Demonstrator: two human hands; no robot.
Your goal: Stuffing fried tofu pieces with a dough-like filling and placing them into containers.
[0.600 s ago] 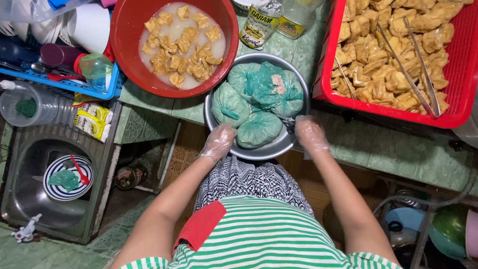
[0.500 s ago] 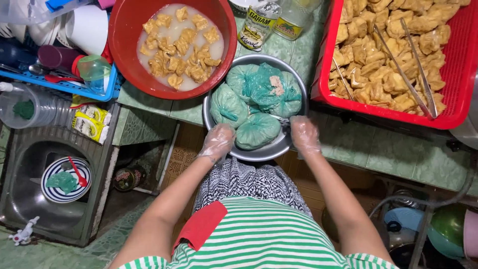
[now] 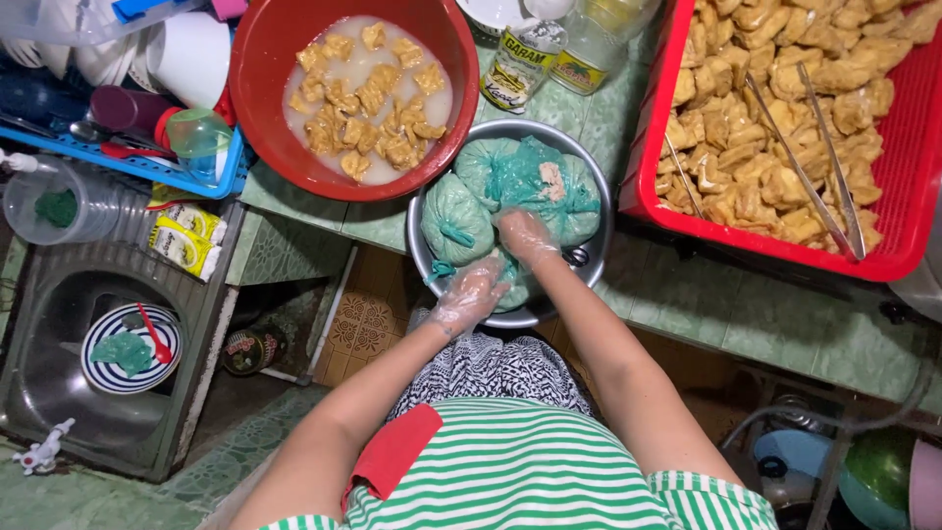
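Observation:
A metal bowl (image 3: 601, 201) at the counter's front edge holds several tied green plastic bags (image 3: 453, 221) stuffed with a pale filling. Both my hands wear clear plastic gloves and are inside the bowl. My left hand (image 3: 469, 294) lies on the nearest bag (image 3: 518, 291) at the bowl's front rim, fingers curled on it. Just behind it, my right hand (image 3: 527, 236) closes on the same bag's top in the middle of the bowl. An opened bag (image 3: 538, 175) at the back shows its filling.
A red basin (image 3: 265, 59) of tofu pieces in cloudy water stands left of the bowl. A red tray (image 3: 917, 157) of fried tofu with metal tongs (image 3: 834, 162) lies at the right. Two bottles (image 3: 525, 59) stand behind. A sink (image 3: 49, 353) with a striped plate (image 3: 110, 334) is lower left.
Both hands moved from the bowl's front rim into the bowl and onto the nearest green bag. The view has shifted slightly.

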